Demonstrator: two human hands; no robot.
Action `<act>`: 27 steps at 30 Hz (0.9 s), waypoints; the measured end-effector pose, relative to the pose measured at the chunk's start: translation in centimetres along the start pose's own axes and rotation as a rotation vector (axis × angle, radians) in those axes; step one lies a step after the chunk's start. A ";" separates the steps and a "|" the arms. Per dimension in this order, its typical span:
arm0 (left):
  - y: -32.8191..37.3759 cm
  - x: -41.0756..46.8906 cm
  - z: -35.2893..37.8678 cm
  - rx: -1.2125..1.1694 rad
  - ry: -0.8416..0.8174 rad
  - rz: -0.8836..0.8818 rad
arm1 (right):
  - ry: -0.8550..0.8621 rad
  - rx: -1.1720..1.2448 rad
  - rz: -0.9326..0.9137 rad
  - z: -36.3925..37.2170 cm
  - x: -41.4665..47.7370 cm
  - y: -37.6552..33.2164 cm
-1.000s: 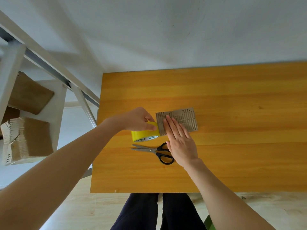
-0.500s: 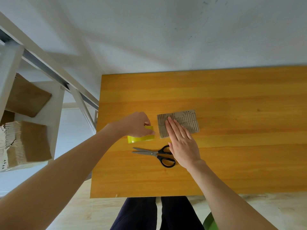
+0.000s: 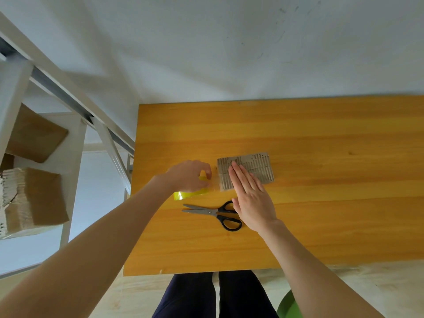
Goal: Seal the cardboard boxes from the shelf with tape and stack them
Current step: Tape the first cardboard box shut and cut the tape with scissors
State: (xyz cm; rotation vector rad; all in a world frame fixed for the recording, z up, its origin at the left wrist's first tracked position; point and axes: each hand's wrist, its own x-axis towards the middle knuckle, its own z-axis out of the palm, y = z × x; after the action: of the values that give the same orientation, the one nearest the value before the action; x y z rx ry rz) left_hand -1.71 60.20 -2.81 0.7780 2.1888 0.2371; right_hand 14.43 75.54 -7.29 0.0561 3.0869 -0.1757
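A small brown corrugated cardboard box lies on the orange wooden table. My right hand presses flat on its near left part with straight fingers. My left hand grips a yellow tape roll just left of the box, fingers curled over it. A thin clear strip of tape seems to run from the roll to the box's left edge; it is hard to make out.
Black-handled scissors lie shut on the table in front of the box, partly under my right wrist. A white metal shelf stands to the left, with more cardboard boxes on it. My legs show below the table's near edge.
My left hand has drawn the tape roll leftward, away from the box. My right hand stays flat on the box.
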 end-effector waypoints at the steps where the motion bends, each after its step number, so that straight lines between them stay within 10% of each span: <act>1: -0.1 0.0 -0.1 -0.060 0.000 0.014 | 0.003 0.013 -0.004 -0.2 0.0 0.0; 7: -0.7 0.1 -0.4 -0.257 -0.001 0.068 | 0.213 0.025 -0.166 0.4 -3.9 -0.6; 16: -0.8 -0.1 -0.4 -0.303 0.011 0.069 | -0.246 0.078 0.095 2.9 -6.0 -3.1; 27: -0.8 -0.1 -0.9 -0.195 0.018 0.118 | -0.208 0.096 0.126 3.0 -4.1 -4.0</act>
State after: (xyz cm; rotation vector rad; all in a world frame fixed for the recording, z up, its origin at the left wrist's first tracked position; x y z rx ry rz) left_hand -2.67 59.60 -2.49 0.7975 2.1004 0.5104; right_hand 18.47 71.10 -9.62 0.2211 2.8551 -0.3032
